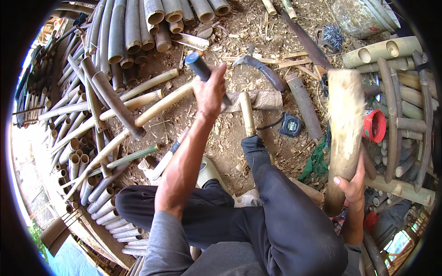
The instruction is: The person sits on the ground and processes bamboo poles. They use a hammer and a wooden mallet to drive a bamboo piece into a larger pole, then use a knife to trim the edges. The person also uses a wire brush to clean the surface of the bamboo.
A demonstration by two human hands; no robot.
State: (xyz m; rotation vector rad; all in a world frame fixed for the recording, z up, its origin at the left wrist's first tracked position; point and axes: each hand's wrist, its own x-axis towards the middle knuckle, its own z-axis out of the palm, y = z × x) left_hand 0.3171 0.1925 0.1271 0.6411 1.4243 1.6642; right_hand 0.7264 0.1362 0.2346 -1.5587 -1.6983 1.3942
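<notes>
My left hand [212, 94] is wrapped around a dark cylindrical tool [199, 67] with a blue end; its lower end, slightly blurred, points toward a wooden block [269, 100] on the ground. Just left of that hand is the end of a long pale bamboo pole [163, 105]. My right hand [352, 184] grips a thick wooden club [344, 119], raised upright at the right, with a frayed, pale upper end. Between the hands, a short pale bamboo piece [247, 114] runs from the block to the dark cuff of my right trouser leg.
Wood chips cover the dirt ground. A curved blade tool [262, 70], a tape measure [290, 125], a knife [168, 158] and a green cloth [315, 164] lie around. Bamboo tubes [117, 34] pile up at left and back. At right are a red cup [375, 126] and a bucket [361, 18].
</notes>
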